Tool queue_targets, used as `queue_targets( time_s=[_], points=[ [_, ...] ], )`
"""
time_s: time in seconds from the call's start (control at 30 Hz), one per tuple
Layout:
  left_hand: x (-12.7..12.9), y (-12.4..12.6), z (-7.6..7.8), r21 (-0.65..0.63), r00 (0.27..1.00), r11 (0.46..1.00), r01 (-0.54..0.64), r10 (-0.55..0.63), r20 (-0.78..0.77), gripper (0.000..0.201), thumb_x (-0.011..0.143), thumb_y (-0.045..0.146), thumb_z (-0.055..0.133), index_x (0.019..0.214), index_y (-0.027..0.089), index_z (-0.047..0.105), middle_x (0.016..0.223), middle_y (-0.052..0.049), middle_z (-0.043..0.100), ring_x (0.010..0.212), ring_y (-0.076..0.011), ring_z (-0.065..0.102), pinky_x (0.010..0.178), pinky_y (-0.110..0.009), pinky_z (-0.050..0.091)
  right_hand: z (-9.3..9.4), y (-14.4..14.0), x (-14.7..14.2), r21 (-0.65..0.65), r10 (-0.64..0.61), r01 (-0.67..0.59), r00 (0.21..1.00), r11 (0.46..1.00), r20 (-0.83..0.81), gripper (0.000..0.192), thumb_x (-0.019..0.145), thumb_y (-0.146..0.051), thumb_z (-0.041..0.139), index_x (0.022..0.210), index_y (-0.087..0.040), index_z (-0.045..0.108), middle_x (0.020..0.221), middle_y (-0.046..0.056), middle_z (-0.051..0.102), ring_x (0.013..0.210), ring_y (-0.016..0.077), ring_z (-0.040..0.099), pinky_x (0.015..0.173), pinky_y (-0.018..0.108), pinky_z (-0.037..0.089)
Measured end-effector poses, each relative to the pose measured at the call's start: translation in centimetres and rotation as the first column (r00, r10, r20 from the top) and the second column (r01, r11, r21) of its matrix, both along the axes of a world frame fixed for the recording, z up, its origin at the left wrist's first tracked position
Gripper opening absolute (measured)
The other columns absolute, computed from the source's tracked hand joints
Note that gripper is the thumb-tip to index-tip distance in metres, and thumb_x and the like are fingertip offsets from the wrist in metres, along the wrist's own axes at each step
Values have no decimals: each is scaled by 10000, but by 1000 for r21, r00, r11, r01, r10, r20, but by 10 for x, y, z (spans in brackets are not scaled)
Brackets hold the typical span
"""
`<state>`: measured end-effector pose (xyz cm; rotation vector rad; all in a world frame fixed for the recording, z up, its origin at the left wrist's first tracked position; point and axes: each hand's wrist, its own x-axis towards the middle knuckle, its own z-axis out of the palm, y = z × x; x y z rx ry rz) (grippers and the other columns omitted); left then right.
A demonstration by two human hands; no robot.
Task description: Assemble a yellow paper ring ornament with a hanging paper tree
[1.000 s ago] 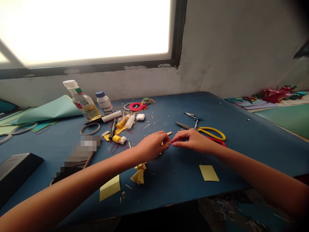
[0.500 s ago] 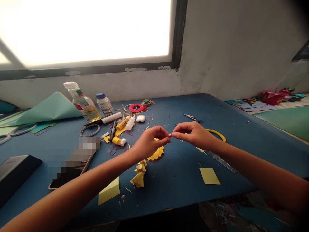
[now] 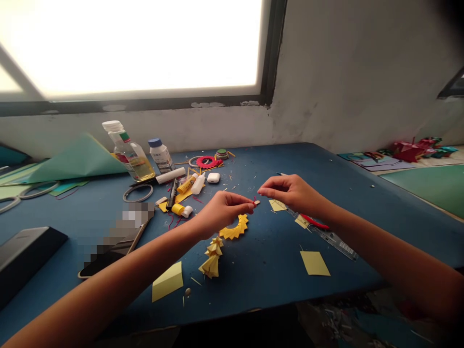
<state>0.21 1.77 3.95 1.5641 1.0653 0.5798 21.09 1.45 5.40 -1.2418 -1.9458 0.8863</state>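
Note:
My left hand (image 3: 224, 212) is closed in a pinch over the middle of the table. A small pale piece (image 3: 257, 202) with a bit of red thread (image 3: 254, 198) sticks out past its fingertips. Just above and to the right, my right hand (image 3: 284, 189) also has thumb and forefinger pinched together, a little apart from the left fingertips. Whether it holds the thread's end is too small to tell. Below the left hand lie a yellow folded-paper ring (image 3: 239, 228), partly hidden by it, and a stack of yellow folded-paper cones (image 3: 211, 261).
Yellow paper squares (image 3: 314, 263) and a clear ruler (image 3: 337, 243) lie on the blue table (image 3: 275, 290). At left are a phone (image 3: 116, 246), an oil bottle (image 3: 132, 157), a blue-capped bottle (image 3: 161, 155), glue bottles (image 3: 197, 184) and a red ring (image 3: 207, 162).
My right fingertips have drawn up and away from the left ones, which they met before. The small pale piece and red thread now show. The view has shifted slightly.

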Motion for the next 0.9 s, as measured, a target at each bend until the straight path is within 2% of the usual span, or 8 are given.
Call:
queue_targets(
  time_s=[0.1, 0.17, 0.23, 0.4, 0.6, 0.9],
  points=[
    [-1, 0, 2, 0, 998, 1000, -14, 14, 54, 343, 722, 441, 676, 899, 152, 732, 734, -22, 642, 489, -40, 368, 440, -187, 265, -8, 5, 1, -112, 57, -72, 990, 991, -129, 357, 711, -461, 697, 944, -191, 706, 886, 40, 702, 836, 185, 629, 738, 304, 470],
    [-2, 0, 2, 11, 998, 1000, -11, 10, 66, 339, 722, 440, 676, 877, 143, 731, 715, -15, 619, 487, -38, 367, 439, -182, 271, -15, 7, -2, -181, 118, -154, 974, 971, -195, 388, 684, -443, 728, 982, -194, 700, 895, 40, 709, 856, 189, 644, 769, 320, 483],
    [-2, 0, 2, 34, 999, 999, -19, 18, 46, 341, 720, 438, 671, 873, 139, 732, 704, -12, 605, 482, -40, 362, 428, -181, 266, -22, 6, -8, -214, 128, -182, 961, 960, -245, 384, 677, -432, 736, 971, -187, 708, 911, 48, 718, 874, 193, 652, 806, 340, 487],
    [-4, 1, -1, 142, 998, 989, -48, 52, -25, 335, 744, 418, 629, 880, 132, 738, 663, -8, 578, 496, -55, 368, 418, -178, 265, -33, 2, -22, -208, 37, -115, 938, 971, -344, 372, 670, -412, 747, 959, -178, 723, 881, 55, 731, 839, 187, 653, 748, 330, 500],
    [-8, 4, 1, 60, 1000, 998, 6, -6, -2, 366, 707, 475, 664, 827, 133, 716, 695, -12, 590, 499, -54, 383, 409, -171, 258, -34, 6, -24, -220, 43, -144, 912, 965, -409, 314, 668, -383, 755, 914, -188, 735, 867, 48, 725, 824, 173, 647, 690, 298, 505],
    [-7, 6, -5, 91, 1000, 996, -4, 5, -20, 445, 731, 538, 627, 887, 132, 723, 727, -30, 615, 487, -52, 369, 417, -185, 265, -37, 6, -31, -231, -37, -84, 880, 969, -474, 250, 635, -380, 768, 753, -174, 690, 737, 7, 663, 713, 139, 613, 611, 266, 494]
  ],
)
